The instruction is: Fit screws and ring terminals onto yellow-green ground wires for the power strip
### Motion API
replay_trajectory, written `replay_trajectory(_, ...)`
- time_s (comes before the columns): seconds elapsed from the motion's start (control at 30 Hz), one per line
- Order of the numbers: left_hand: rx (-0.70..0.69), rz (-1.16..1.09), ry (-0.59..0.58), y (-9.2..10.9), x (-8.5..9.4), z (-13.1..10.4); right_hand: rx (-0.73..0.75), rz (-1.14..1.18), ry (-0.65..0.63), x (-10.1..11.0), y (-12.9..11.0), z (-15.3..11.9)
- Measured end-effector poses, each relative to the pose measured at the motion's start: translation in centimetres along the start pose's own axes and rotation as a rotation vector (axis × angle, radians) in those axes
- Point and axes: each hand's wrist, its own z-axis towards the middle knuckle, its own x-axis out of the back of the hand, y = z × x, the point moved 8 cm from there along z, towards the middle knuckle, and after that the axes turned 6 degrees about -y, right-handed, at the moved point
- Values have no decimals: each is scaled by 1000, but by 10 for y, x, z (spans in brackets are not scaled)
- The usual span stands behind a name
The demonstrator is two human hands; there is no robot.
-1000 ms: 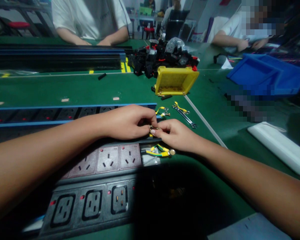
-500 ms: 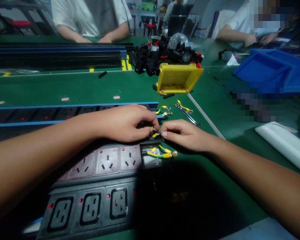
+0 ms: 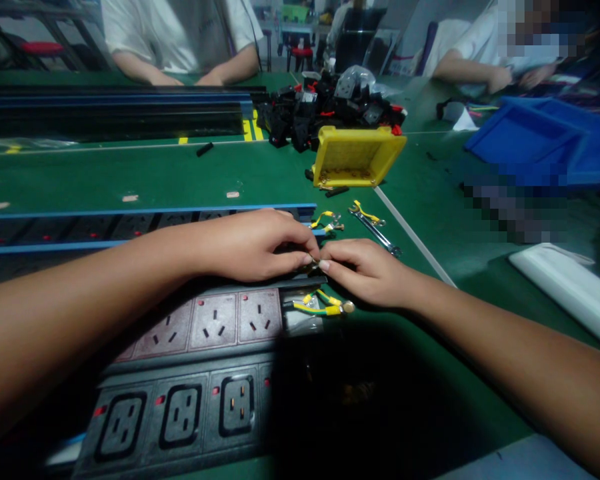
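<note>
Fingers of the left hand (image 3: 250, 245) and right hand (image 3: 373, 270) were drawn into narrow pinches, meeting on a small metal fitting (image 3: 312, 265) beyond the socket strip (image 3: 215, 325); how firmly each gripped it could not be told. With so little to hold, a loosened pinch could have let it drop out of sight, and a slipping right hand might have snagged the yellow-green wires (image 3: 333, 310) just below or knocked the wrench (image 3: 375, 230) nearby.
</note>
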Motion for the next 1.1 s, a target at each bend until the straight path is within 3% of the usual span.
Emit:
replay_trajectory(0.3, 22, 18, 7, -1, -1, 1, 29, -168, 56, 4, -8, -1)
replay_trajectory(0.83, 28, -28, 3, -2, -1, 0, 69, -141, 36, 3, -9, 0)
replay_trajectory(1.1, 14, -53, 67, -3, 0, -1, 58, -150, 38, 3, -8, 0)
